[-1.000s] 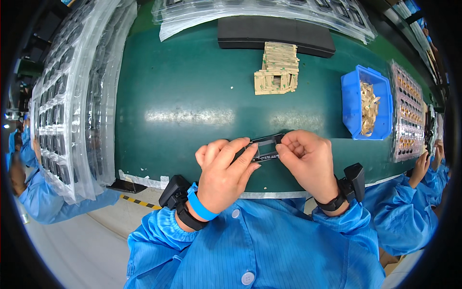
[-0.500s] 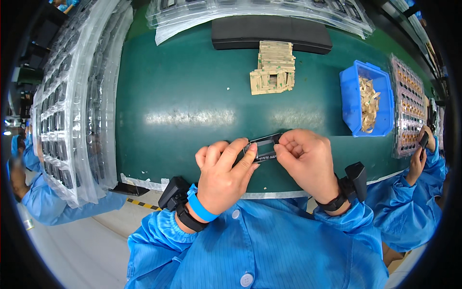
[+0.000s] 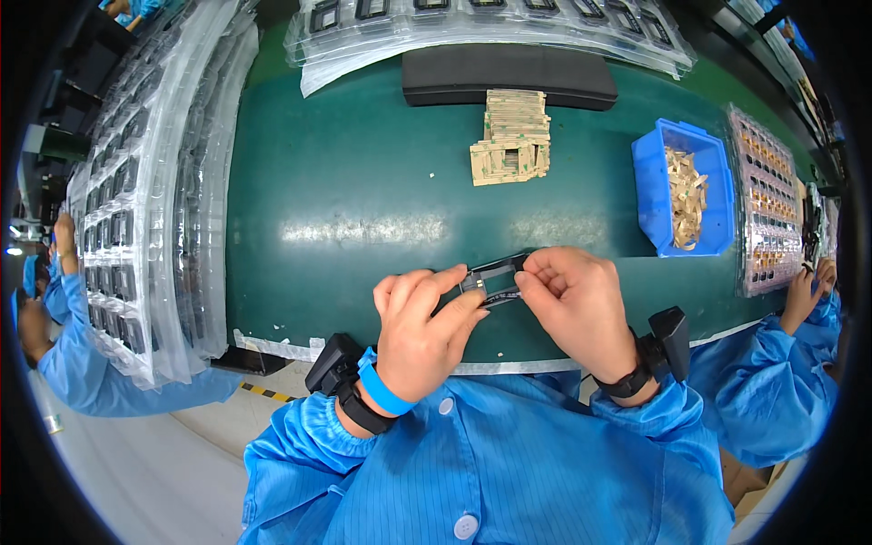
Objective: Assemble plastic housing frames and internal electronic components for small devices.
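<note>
Compared with half a second earlier, one finger of the left hand [image 3: 420,331] had slid toward the lower edge of the black frame [image 3: 498,283]. This hand grasped the frame's left end, and the right hand [image 3: 574,295] pinched its right end. The frame was between both hands, over the green table [image 3: 363,182]. Beyond it lay tan paper pieces [image 3: 516,136]; to their right stood a blue bin [image 3: 652,195].
</note>
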